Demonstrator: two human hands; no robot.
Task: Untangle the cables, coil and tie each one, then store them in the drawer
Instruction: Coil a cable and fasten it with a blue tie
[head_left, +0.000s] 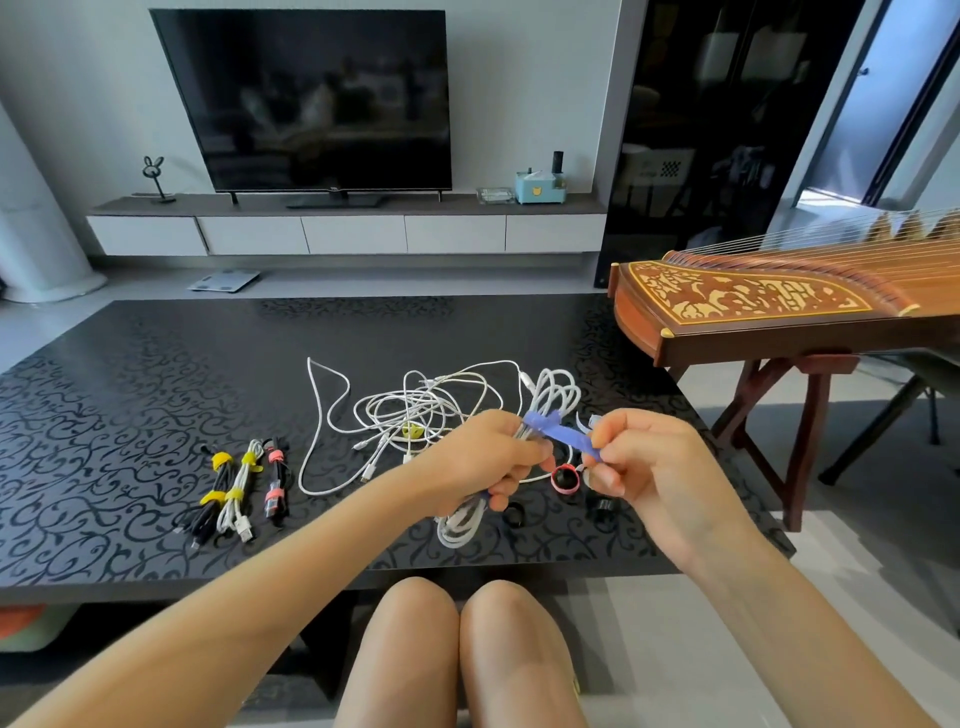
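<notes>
Three tied cable bundles (239, 493) lie side by side at the left of the table (130, 415). One tangle of white cables (415, 405) sprawls mid-table. A guzheng (753, 306) stands to the right. The left hand (483, 462) grips one coiled white cable (556, 395) above the table; the right hand (649, 467) pinches the blue strap (561, 434) wrapped round it.

Loose white tangle (415, 410) hogs middle of table (104, 415), three tied bundles (239, 488) left of it. Beyond those, my left side free to reach through. Zither (779, 306) crowds far right corner.
</notes>
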